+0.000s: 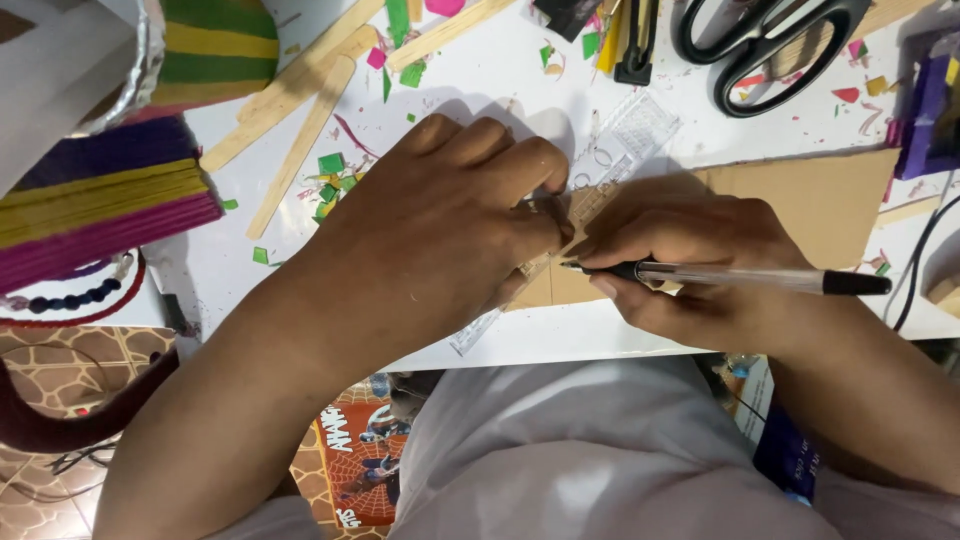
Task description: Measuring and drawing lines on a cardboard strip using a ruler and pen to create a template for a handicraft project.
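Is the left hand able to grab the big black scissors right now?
Probably not right away. The left hand is pressing the clear ruler onto the cardboard, and the scissors lie at the far right, beyond the right hand holding the pen.

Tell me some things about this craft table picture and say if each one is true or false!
1. The right hand holds a clear plastic pen with a black cap. True.
2. The left hand presses down on a clear plastic ruler. True.
3. The ruler lies across a sheet of blue paper. False: it lies across a piece of brown cardboard.
4. The black-handled scissors are in the left hand. False: they lie untouched at the top of the white table.
5. Flat wooden craft sticks lie on the table beyond the left hand. True.
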